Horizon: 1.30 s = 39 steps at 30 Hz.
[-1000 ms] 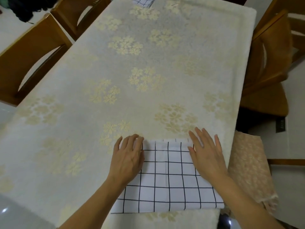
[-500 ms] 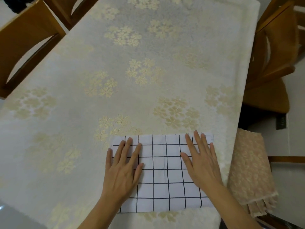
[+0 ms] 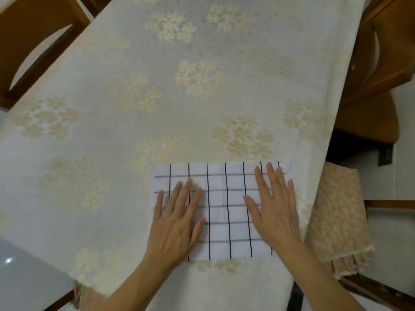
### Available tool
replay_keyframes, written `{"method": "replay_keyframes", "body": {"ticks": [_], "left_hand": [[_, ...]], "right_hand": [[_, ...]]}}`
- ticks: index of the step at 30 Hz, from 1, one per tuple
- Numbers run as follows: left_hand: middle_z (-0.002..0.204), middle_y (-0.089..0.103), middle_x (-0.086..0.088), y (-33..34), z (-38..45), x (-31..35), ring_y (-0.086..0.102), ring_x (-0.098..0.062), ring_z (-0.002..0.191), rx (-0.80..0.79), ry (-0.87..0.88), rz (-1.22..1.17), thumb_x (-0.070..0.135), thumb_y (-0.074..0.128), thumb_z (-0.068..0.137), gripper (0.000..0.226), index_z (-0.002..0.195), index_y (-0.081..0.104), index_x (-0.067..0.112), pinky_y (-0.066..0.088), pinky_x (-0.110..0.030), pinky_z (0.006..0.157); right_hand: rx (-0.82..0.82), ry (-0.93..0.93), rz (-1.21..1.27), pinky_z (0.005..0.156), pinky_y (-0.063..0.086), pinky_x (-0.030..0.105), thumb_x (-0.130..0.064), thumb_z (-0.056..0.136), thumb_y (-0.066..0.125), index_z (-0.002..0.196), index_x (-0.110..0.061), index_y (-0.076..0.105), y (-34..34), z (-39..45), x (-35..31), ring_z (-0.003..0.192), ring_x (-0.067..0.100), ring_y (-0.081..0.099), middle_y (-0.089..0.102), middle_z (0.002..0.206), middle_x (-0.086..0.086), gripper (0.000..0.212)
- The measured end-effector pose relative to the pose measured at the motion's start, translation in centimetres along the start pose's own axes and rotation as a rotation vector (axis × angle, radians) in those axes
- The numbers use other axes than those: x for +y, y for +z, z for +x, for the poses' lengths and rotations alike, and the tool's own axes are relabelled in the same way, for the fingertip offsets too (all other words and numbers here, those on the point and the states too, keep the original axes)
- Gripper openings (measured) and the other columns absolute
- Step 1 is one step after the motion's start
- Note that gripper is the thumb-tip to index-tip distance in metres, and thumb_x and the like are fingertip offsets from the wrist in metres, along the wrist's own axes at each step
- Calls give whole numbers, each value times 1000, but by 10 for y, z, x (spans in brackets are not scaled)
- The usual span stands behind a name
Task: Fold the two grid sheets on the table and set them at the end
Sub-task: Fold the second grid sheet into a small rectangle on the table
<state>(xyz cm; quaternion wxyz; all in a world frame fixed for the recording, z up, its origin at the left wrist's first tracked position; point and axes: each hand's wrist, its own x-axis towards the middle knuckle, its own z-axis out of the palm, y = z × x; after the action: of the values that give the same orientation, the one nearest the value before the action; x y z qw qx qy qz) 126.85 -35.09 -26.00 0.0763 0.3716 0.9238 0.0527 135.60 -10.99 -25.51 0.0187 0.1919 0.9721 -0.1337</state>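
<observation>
Both hands flat, fingers spread, gripping nothing: left hand [image 3: 177, 223] and right hand [image 3: 275, 205] press on the folded grid sheet [image 3: 224, 209] at the near right of the tablecloth [image 3: 134, 86]. Chairs [image 3: 370, 97] beyond.

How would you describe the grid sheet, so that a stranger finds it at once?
Start from the long table covered by a cream floral tablecloth. At its near end, toward the right edge, lies the grid sheet, flat under the left hand and right hand. It alone is white with dark lines.
</observation>
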Motion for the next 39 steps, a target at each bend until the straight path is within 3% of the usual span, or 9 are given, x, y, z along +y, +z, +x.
{"method": "replay_keyframes", "body": {"ticks": [5,11,22,29,33,39], "left_hand": [[165,11,-7,18,-20,37,12,-25,152,-66,104,-21,47,28,103,63,157,18,16,25,-57,116],[167,2,-4,22,-24,34,2,-23,153,-116,57,-2,55,24,101,68,158,7,21,18,-55,120],[166,-2,-6,16,-50,-6,1,-23,153,-108,-79,10,61,16,99,75,158,5,16,13,-53,121],[166,-4,-3,6,16,-9,-5,-20,153,-45,-46,0,61,13,99,74,158,0,19,7,-49,123],[165,-11,-2,11,45,-22,-12,-18,152,-62,-81,-10,63,7,99,73,157,-6,21,4,-48,124],[166,-10,-2,13,46,-23,-13,-18,152,-41,-80,-19,60,15,101,72,157,-6,20,5,-48,123]], "right_hand": [[-126,-143,-82,120,15,55,-60,100,23,158,-23,11,26,-46,-36,153,26,1,2,166,5,70],[-160,-67,-142,121,13,54,-64,99,16,158,-25,2,34,-53,-18,153,26,-5,-4,166,5,72],[-133,89,-92,122,11,54,-69,96,13,158,-20,-3,20,-76,37,152,24,-9,-9,166,7,80],[-68,-51,-87,123,-2,44,-69,96,11,157,-21,-7,8,1,13,151,21,-16,-14,165,4,79],[-99,-25,-134,124,3,47,-68,96,6,157,-21,-8,19,32,17,151,22,-16,-15,165,4,78],[-67,-25,-146,124,4,47,-66,98,10,157,-21,-6,26,33,21,152,23,-12,-11,165,4,77]]}}
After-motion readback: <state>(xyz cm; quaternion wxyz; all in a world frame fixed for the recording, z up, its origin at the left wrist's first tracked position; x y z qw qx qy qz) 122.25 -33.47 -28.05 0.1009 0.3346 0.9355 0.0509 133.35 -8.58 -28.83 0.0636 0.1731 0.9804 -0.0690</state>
